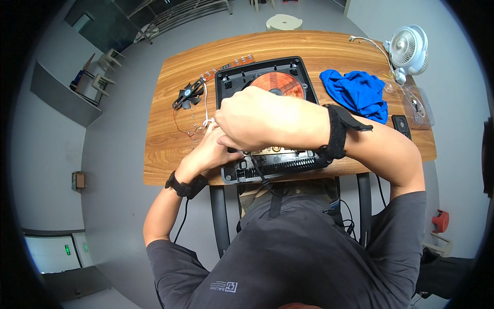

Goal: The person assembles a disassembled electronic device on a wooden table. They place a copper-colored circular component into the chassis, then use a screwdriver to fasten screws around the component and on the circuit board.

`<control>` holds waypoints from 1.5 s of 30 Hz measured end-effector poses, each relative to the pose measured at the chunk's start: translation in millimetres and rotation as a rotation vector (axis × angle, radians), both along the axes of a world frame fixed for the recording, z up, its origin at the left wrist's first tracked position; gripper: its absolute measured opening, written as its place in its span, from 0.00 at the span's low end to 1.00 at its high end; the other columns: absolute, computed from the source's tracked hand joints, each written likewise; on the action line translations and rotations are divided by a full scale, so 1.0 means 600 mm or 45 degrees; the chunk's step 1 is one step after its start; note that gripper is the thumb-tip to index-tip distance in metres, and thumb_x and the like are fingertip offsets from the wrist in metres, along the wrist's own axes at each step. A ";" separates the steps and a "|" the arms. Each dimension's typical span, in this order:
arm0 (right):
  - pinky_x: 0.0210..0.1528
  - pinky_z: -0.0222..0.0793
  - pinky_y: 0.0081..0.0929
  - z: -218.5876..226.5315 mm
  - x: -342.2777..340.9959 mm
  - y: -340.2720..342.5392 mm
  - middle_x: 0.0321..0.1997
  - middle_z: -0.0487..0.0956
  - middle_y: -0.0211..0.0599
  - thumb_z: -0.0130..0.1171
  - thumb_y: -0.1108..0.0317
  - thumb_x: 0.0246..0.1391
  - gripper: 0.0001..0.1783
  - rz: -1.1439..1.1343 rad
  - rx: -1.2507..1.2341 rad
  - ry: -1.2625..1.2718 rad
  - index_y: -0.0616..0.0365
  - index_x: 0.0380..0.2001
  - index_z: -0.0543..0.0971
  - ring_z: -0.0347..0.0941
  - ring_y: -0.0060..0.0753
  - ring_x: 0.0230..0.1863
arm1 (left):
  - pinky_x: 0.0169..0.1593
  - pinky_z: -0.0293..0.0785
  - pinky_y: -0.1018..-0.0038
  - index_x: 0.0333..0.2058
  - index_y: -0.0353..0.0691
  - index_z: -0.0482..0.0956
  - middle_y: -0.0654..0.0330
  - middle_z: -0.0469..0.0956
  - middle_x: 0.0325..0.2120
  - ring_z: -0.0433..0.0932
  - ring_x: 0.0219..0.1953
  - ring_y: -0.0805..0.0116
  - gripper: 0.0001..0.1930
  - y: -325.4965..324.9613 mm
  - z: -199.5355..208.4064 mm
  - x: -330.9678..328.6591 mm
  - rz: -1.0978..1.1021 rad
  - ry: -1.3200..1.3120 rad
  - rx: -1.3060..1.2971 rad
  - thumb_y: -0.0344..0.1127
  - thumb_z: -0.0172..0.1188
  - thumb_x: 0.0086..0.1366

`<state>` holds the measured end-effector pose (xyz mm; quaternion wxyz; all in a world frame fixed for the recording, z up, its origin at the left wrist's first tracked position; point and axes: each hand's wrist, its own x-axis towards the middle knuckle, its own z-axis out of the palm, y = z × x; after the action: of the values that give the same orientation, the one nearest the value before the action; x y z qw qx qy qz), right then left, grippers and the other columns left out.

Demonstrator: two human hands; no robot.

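Note:
An opened induction cooker's black housing lies in front of me on the table. Its round copper coil shows at the far side, and part of a circuit board shows below my right wrist. My right hand reaches across the housing with fingers curled at its left side; what they grip is hidden. Right beneath it, my left hand is bent at the housing's left edge, its thumb over the near left part. Its other fingers are partly covered. A white cable ends close to the fingertips.
Left of the housing lie a small black fan with thin wires and an orange strip bearing small parts. A blue cloth, a white desk fan, a black device and a clear plastic tray are on the right.

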<state>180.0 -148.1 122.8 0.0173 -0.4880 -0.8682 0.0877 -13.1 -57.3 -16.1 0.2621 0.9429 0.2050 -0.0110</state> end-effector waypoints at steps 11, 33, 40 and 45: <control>0.37 0.81 0.48 -0.023 0.019 0.017 0.30 0.85 0.57 0.63 0.66 0.57 0.16 0.205 -0.018 0.131 0.69 0.42 0.83 0.84 0.58 0.33 | 0.72 0.66 0.56 0.64 0.34 0.73 0.43 0.74 0.64 0.70 0.68 0.46 0.40 0.003 0.002 0.004 -0.013 0.016 -0.056 0.39 0.79 0.55; 0.43 0.82 0.44 -0.029 0.024 0.020 0.39 0.86 0.53 0.68 0.66 0.51 0.17 0.203 -0.034 0.122 0.65 0.43 0.86 0.85 0.53 0.42 | 0.68 0.69 0.57 0.63 0.33 0.73 0.42 0.75 0.63 0.72 0.67 0.47 0.40 0.002 -0.005 0.005 0.086 0.024 -0.079 0.39 0.80 0.54; 0.40 0.83 0.45 -0.026 0.003 0.013 0.31 0.87 0.53 0.62 0.62 0.54 0.17 0.093 0.000 0.183 0.67 0.26 0.88 0.86 0.55 0.36 | 0.64 0.74 0.61 0.63 0.34 0.74 0.45 0.80 0.58 0.78 0.61 0.53 0.35 -0.017 0.034 0.015 0.099 -0.061 -0.189 0.42 0.77 0.62; 0.43 0.83 0.44 0.005 0.013 0.005 0.35 0.87 0.53 0.63 0.66 0.52 0.16 0.064 -0.078 0.134 0.66 0.40 0.86 0.86 0.55 0.40 | 0.62 0.75 0.60 0.60 0.33 0.77 0.46 0.82 0.55 0.80 0.59 0.54 0.33 -0.012 0.023 0.011 0.021 -0.065 0.052 0.41 0.78 0.59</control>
<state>187.6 -144.9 125.8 0.0459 -0.4612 -0.8750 0.1402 -6.7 -64.6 -2.5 0.2482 0.9463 0.2063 0.0195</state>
